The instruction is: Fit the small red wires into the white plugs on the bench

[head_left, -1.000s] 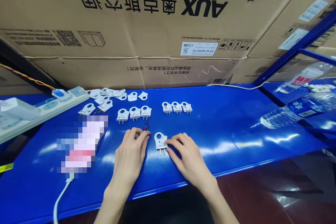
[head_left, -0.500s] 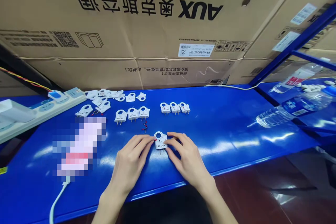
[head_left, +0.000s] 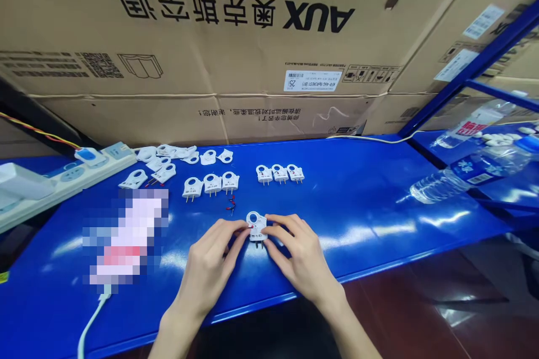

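The white plug [head_left: 257, 231] lies between the 2 hands, 2 prongs toward the person. The right hand [head_left: 301, 249] has its fingers gripping the plug's right edge; the left hand [head_left: 213, 255] pinches a small red-tipped part [head_left: 251, 227] at its left side. 1 second earlier, the left fingers were apart from the plug.
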Action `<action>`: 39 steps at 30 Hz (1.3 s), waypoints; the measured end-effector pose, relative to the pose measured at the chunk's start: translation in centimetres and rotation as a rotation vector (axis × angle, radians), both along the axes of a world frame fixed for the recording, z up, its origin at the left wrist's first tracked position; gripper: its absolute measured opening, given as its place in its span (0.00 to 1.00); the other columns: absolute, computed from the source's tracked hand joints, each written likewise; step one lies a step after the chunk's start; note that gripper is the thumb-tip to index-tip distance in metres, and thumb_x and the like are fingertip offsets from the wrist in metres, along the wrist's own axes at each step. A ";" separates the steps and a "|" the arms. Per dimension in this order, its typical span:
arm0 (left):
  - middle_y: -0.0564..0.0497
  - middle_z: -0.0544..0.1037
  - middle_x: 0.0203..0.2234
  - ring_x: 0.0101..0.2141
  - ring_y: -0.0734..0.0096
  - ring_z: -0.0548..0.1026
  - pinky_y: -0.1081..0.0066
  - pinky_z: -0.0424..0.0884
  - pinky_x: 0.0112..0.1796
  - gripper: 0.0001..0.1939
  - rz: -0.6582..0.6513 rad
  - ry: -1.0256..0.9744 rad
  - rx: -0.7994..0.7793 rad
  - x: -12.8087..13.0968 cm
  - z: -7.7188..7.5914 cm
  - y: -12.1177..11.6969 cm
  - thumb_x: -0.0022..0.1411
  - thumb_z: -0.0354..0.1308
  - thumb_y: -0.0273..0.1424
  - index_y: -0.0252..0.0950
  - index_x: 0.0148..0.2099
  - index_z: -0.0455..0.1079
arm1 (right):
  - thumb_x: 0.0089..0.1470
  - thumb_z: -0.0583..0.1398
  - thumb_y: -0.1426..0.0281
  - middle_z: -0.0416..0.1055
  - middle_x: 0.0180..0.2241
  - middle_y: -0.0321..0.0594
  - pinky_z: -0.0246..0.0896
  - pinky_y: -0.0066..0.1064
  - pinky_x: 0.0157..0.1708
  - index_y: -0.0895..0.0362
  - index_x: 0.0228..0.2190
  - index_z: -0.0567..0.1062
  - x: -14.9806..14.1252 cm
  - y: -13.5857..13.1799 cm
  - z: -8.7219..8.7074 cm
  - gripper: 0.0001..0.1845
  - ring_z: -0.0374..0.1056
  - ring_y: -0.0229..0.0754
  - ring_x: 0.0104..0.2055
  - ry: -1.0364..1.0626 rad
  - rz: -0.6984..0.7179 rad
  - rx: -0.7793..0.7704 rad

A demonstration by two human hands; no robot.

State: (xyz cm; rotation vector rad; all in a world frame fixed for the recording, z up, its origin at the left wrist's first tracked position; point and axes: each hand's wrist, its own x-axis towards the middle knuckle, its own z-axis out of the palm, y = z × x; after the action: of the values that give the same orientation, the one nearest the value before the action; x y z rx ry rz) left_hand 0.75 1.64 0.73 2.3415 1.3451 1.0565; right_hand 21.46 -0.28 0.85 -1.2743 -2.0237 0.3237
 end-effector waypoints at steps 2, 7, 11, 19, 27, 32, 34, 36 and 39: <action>0.52 0.81 0.38 0.35 0.70 0.79 0.69 0.77 0.38 0.08 -0.009 -0.001 0.020 0.1 0.1 0.1 0.73 0.55 0.31 0.41 0.51 0.72 | 0.66 0.60 0.72 0.75 0.53 0.43 0.69 0.43 0.49 0.51 0.47 0.76 0.0 0.0 0.0 0.09 0.72 0.46 0.49 0.007 0.006 0.003; 0.52 0.81 0.38 0.38 0.69 0.79 0.69 0.76 0.39 0.09 -0.066 -0.030 0.062 0.2 0.3 0.2 0.72 0.56 0.27 0.41 0.52 0.72 | 0.67 0.59 0.71 0.75 0.53 0.43 0.70 0.43 0.48 0.51 0.47 0.76 0.0 -0.1 0.0 0.09 0.72 0.47 0.50 0.019 0.025 -0.009; 0.52 0.81 0.38 0.38 0.69 0.78 0.68 0.76 0.40 0.09 -0.081 -0.040 0.066 0.2 0.3 0.2 0.71 0.57 0.26 0.41 0.51 0.72 | 0.68 0.58 0.71 0.75 0.54 0.44 0.71 0.42 0.49 0.52 0.47 0.76 0.1 0.0 0.1 0.09 0.71 0.46 0.50 0.040 0.052 -0.018; 0.52 0.81 0.41 0.41 0.67 0.78 0.64 0.78 0.43 0.11 -0.098 -0.010 0.063 0.0 0.2 0.2 0.70 0.57 0.24 0.41 0.52 0.71 | 0.68 0.57 0.72 0.74 0.56 0.44 0.72 0.42 0.54 0.51 0.49 0.74 0.3 -0.1 0.3 0.10 0.70 0.46 0.56 0.121 0.109 -0.077; 0.50 0.79 0.41 0.41 0.67 0.77 0.65 0.77 0.43 0.09 -0.095 0.021 0.086 0.1 0.4 0.2 0.71 0.57 0.25 0.40 0.51 0.72 | 0.68 0.57 0.73 0.73 0.56 0.46 0.72 0.41 0.55 0.52 0.48 0.73 0.3 -0.1 0.5 0.09 0.70 0.45 0.58 0.177 0.118 -0.071; 0.50 0.80 0.42 0.42 0.68 0.77 0.66 0.78 0.43 0.12 -0.107 0.010 0.098 0.2 0.5 0.2 0.71 0.57 0.25 0.42 0.54 0.71 | 0.67 0.58 0.73 0.73 0.55 0.46 0.72 0.40 0.55 0.52 0.48 0.73 0.4 -0.2 0.6 0.10 0.71 0.45 0.58 0.224 0.113 -0.041; 0.50 0.80 0.43 0.42 0.68 0.78 0.68 0.77 0.41 0.14 -0.079 -0.001 0.078 0.3 0.5 0.1 0.71 0.57 0.26 0.42 0.57 0.69 | 0.67 0.58 0.73 0.73 0.55 0.46 0.72 0.40 0.55 0.51 0.48 0.74 0.4 -0.3 0.6 0.10 0.72 0.45 0.57 0.243 0.099 -0.033; 0.49 0.80 0.43 0.39 0.68 0.78 0.70 0.77 0.37 0.16 -0.042 -0.010 0.036 0.4 0.5 0.0 0.72 0.55 0.28 0.42 0.60 0.67 | 0.66 0.59 0.73 0.73 0.55 0.45 0.73 0.40 0.55 0.51 0.48 0.74 0.4 -0.3 0.5 0.10 0.72 0.45 0.57 0.272 0.073 -0.036; 0.49 0.80 0.41 0.37 0.69 0.78 0.72 0.75 0.32 0.16 -0.016 -0.016 0.001 0.4 0.5 -0.1 0.72 0.55 0.30 0.42 0.60 0.66 | 0.65 0.60 0.73 0.73 0.54 0.45 0.74 0.38 0.54 0.51 0.46 0.75 0.4 -0.4 0.5 0.09 0.73 0.44 0.56 0.327 0.043 -0.036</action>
State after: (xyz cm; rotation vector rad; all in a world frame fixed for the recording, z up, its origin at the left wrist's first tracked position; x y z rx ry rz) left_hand 1.18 1.57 1.24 2.3357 1.3179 1.0696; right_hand 21.87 -0.72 1.39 -1.1183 -1.7746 0.5531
